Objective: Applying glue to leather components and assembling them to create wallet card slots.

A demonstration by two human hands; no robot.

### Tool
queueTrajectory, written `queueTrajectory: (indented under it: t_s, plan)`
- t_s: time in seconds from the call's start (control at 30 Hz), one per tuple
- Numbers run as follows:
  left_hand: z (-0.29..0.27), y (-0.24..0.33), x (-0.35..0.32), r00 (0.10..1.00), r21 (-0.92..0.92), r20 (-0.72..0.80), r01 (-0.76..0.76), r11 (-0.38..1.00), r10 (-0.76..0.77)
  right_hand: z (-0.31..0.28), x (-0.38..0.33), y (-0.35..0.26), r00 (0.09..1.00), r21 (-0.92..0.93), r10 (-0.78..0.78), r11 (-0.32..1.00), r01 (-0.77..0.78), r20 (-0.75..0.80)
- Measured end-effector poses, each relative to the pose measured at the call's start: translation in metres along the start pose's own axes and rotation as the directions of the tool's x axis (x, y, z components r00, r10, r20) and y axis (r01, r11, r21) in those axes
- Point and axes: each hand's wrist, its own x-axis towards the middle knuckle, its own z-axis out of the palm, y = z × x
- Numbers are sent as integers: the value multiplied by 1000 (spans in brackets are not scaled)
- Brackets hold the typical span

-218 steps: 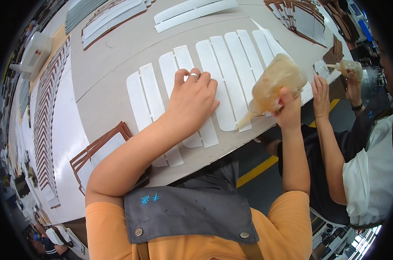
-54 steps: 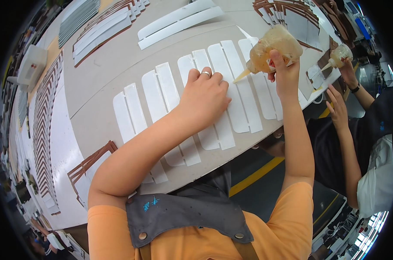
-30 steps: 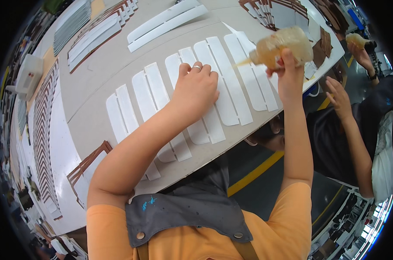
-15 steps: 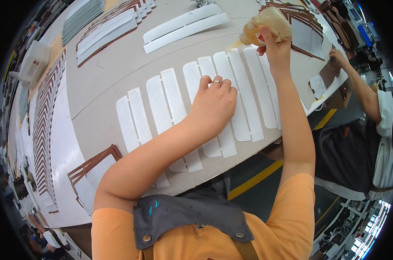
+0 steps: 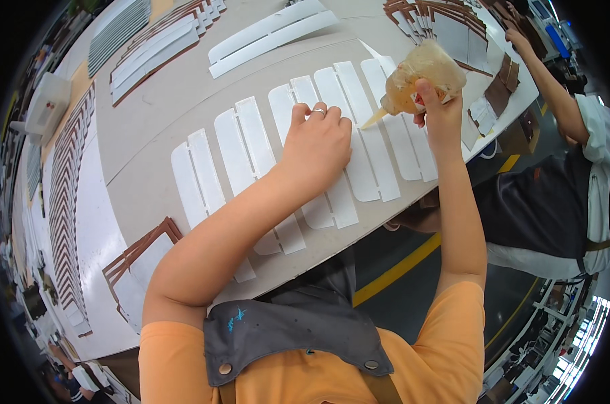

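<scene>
A single head-worn fisheye view looks steeply down from above the person's shoulders, close over the near edge of the bench [image 5: 150, 195]. It faces across the bench toward its far edge, and straight lines bow near the rim.

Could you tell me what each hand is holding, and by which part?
The right hand grips a glue bottle around its body. The left hand holds nothing; it presses flat on white strips.
</scene>
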Motion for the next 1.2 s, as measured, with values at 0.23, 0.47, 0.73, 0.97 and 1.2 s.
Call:
queueTrajectory:
  t_s: [0.23,0.47,0.73,0.97,1.2]
  plan:
    - [0,0,1,1000,13,2,12,1000,-12,-27,-42,-7,994,11,101,995,-101,31]
    - [-1,0,0,1000,15,-19,6,1000,-6,-51,-93,-5,994,51,-102,994,100,40]
    - [-3,-1,0,1000,8,8,12,1000,-12,-73,-117,12,896,-364,-431,821,439,107]
    - [-2,1,1,999,46,32,29,999,-30,-64,-85,0,935,99,-344,931,351,-82]
    - [12,-1,0,994,52,-103,-35,998,40,7,18,4,964,67,-264,963,262,20]
